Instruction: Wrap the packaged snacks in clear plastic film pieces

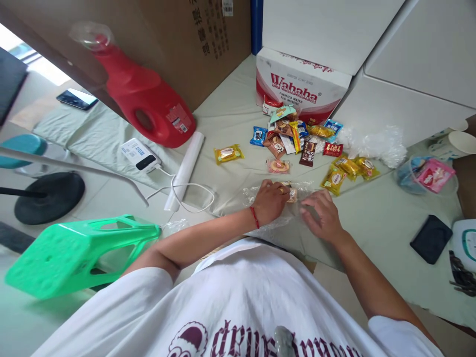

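My left hand point(270, 202), with a red string at the wrist, has its fingers curled down onto a small wrapped snack point(292, 195). Clear plastic film point(249, 194) spreads under and around that hand. To the right, my right hand point(323, 214) is bent with thumb and fingers apart, and nothing shows between them. Just beyond my hands lies a pink-wrapped cookie point(278, 166). A yellow snack packet point(228, 154) is off to the left, and several yellow packets point(333, 178) lie beyond my right hand. Farther back is a pile of mixed snacks point(284, 129).
A Wahaha carton point(303, 87) stands behind the pile, beside crumpled clear plastic point(379, 144). On the left are a red detergent jug point(148, 99), a white roll point(185, 171), a cabled white device point(140, 154) and a green stool point(74, 253). A clear tub point(405, 181) and black pouch point(431, 239) lie right.
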Available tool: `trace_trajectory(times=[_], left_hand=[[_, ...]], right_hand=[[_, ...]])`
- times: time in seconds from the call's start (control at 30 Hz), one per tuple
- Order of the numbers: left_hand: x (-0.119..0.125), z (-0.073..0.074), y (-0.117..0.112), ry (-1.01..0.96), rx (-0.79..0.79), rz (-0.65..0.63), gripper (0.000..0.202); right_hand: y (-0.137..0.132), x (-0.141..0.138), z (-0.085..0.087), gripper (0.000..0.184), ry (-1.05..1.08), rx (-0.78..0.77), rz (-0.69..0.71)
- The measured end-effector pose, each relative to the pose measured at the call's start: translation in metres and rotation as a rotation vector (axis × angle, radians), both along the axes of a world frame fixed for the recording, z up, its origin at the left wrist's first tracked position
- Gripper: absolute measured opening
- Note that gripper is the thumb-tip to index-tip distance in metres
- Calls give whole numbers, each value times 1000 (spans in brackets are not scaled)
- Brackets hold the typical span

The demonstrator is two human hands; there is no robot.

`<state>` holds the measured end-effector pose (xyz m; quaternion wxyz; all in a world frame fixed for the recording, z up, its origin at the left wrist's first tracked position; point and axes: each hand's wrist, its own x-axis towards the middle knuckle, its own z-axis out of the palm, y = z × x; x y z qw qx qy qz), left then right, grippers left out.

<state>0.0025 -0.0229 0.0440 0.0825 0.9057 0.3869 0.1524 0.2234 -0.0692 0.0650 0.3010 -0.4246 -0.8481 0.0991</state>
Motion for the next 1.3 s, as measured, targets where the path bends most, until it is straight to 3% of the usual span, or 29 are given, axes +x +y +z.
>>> trace_trajectory(times=[0.1, 0.2, 0.3, 0.43, 0.6, 0.67, 0.77, 0.87, 0.97, 1.03, 1.13, 1.2, 1.3], left_hand=[[1, 1, 0, 27, 3, 4, 24], [2, 1, -1, 37, 11, -3, 23], [1, 0, -1, 28, 21, 1, 23], [-1, 1, 1, 18, 9, -2, 27], [-3, 6, 9, 9, -24, -49, 27], [-11, 8, 17, -26, -101, -104, 27], [-38, 9, 27, -179, -259, -212, 43], [-69, 0, 22, -309, -298, -315, 61], [-83, -22, 1, -240, -147, -378, 78], [-80, -40, -14, -198, -17, -337, 66], [-65, -59, -27, -287, 83, -190, 23], [-55, -61, -26, -449, 37, -93, 13], [-48, -50, -10, -786, -228, 180, 21]], right_hand=[[-19, 2, -17, 29, -165, 63, 91], [-35, -2, -45, 28, -271, 221, 19], [-33, -6, -60, 22, -206, 349, -79], [-11, -10, -52, 23, -93, 210, -195], [22, -20, -38, 20, -163, 93, -187], [33, -25, -37, 23, -244, 34, -152], [46, -29, -37, 28, -305, -68, -97], [54, -30, -34, 31, -327, -114, -102], [57, -34, -32, 32, -369, -128, -113], [57, -37, -30, 32, -396, -133, -123], [58, -41, -31, 32, -419, -146, -144], [58, -42, -32, 33, -421, -163, -144], [59, -40, -34, 36, -395, -191, -142]])
